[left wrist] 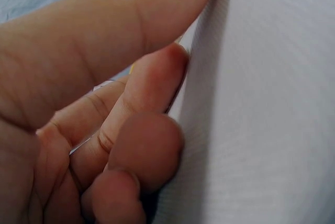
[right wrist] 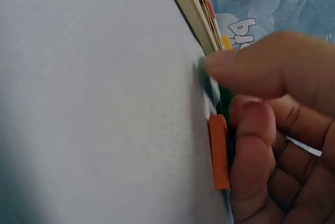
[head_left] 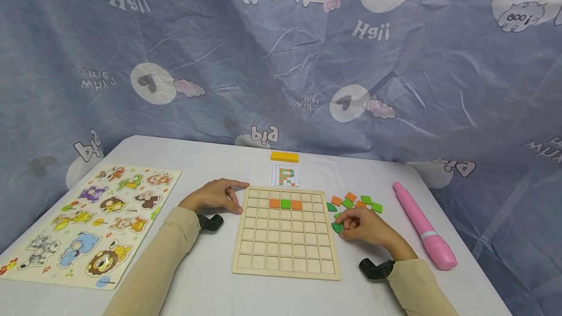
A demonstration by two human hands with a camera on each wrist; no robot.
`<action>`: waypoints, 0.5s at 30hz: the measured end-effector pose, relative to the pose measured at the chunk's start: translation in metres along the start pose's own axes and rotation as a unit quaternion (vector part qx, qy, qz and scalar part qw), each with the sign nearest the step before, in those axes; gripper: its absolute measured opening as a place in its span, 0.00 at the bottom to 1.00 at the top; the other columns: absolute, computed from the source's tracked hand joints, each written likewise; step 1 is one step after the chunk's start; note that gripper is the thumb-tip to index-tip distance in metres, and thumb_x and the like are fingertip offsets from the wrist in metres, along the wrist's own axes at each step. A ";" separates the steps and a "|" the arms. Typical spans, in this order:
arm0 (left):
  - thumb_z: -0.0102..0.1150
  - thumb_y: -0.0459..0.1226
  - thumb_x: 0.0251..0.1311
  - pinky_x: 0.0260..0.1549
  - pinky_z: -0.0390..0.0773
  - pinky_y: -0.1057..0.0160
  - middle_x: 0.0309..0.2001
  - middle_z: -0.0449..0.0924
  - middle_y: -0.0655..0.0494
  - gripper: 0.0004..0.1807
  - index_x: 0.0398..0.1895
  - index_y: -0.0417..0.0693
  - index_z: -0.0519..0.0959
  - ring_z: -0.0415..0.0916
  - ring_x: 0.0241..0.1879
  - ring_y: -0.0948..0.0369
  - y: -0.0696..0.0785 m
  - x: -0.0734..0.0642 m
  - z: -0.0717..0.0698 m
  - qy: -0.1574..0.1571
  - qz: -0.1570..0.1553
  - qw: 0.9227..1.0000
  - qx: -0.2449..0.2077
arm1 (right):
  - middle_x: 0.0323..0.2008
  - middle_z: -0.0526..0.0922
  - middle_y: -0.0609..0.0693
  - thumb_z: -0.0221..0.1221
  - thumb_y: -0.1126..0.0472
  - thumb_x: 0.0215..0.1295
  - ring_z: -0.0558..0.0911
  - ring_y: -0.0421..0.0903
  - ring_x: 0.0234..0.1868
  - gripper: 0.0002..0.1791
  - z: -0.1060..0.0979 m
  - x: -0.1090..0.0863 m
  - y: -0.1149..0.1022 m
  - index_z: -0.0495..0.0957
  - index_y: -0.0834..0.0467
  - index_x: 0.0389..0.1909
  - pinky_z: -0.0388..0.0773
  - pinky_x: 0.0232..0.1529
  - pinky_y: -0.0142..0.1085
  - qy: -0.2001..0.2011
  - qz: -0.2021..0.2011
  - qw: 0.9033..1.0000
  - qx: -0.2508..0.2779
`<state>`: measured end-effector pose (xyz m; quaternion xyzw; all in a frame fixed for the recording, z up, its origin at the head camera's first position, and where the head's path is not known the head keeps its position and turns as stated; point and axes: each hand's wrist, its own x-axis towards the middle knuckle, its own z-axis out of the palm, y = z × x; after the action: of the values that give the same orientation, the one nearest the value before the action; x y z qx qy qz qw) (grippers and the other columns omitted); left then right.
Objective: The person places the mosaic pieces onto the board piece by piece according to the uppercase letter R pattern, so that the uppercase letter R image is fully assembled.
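A wooden grid board [head_left: 287,238] lies on the white table. In its second row sit an orange tile [head_left: 274,203], a green tile [head_left: 285,204] and another orange tile [head_left: 296,205]. At the board's upper left is my left hand [head_left: 215,195], index finger stretched to the corner and thumb at the side edge. My right hand [head_left: 364,226], right of the board, pinches a dark green rounded tile [head_left: 337,228]. The right wrist view shows that green tile [right wrist: 207,82] blurred and tilted at the thumb tip, with an orange tile [right wrist: 219,152] standing out below.
Loose orange and green tiles [head_left: 366,200] lie beyond my right hand, with a dark green rounded one [head_left: 331,207] by the board. A pattern card [head_left: 285,176] and yellow block [head_left: 284,157] sit behind the board. An animal puzzle [head_left: 145,223] lies left, a pink cylindrical object [head_left: 423,226] right.
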<state>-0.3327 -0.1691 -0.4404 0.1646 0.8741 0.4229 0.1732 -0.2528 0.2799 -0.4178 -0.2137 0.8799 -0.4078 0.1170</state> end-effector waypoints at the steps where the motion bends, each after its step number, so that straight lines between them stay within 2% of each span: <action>1: 0.86 0.38 0.49 0.50 0.70 0.57 0.32 0.87 0.57 0.50 0.79 0.47 0.74 0.76 0.39 0.58 0.000 0.000 0.000 0.001 -0.001 1.000 0.000 | 0.31 0.77 0.47 0.72 0.72 0.60 0.73 0.38 0.31 0.14 0.000 0.000 0.000 0.85 0.71 0.47 0.73 0.35 0.30 0.003 0.001 1.000 0.006; 5: 0.86 0.38 0.49 0.50 0.70 0.57 0.31 0.87 0.57 0.50 0.79 0.47 0.74 0.76 0.39 0.58 -0.001 0.000 0.000 0.002 0.000 1.000 0.006 | 0.36 0.77 0.49 0.69 0.71 0.62 0.76 0.40 0.33 0.16 -0.002 0.000 0.003 0.84 0.71 0.51 0.76 0.36 0.30 0.024 0.018 0.999 0.044; 12: 0.86 0.38 0.49 0.53 0.70 0.55 0.31 0.88 0.58 0.49 0.78 0.47 0.75 0.76 0.40 0.59 0.001 -0.001 0.000 0.003 0.003 1.000 0.019 | 0.35 0.88 0.53 0.67 0.68 0.67 0.85 0.42 0.35 0.21 -0.006 -0.001 0.007 0.79 0.72 0.59 0.80 0.43 0.33 0.054 0.074 0.991 0.094; 15: 0.86 0.38 0.50 0.55 0.70 0.54 0.31 0.87 0.58 0.49 0.78 0.46 0.75 0.76 0.40 0.59 0.001 -0.001 0.001 0.002 0.007 1.000 0.026 | 0.42 0.90 0.56 0.66 0.69 0.69 0.88 0.41 0.40 0.23 -0.006 -0.001 0.008 0.77 0.74 0.61 0.83 0.44 0.32 0.062 0.077 0.988 0.116</action>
<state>-0.3317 -0.1684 -0.4400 0.1743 0.8839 0.4019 0.1638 -0.2562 0.2893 -0.4202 -0.1047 0.8462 -0.5091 0.1173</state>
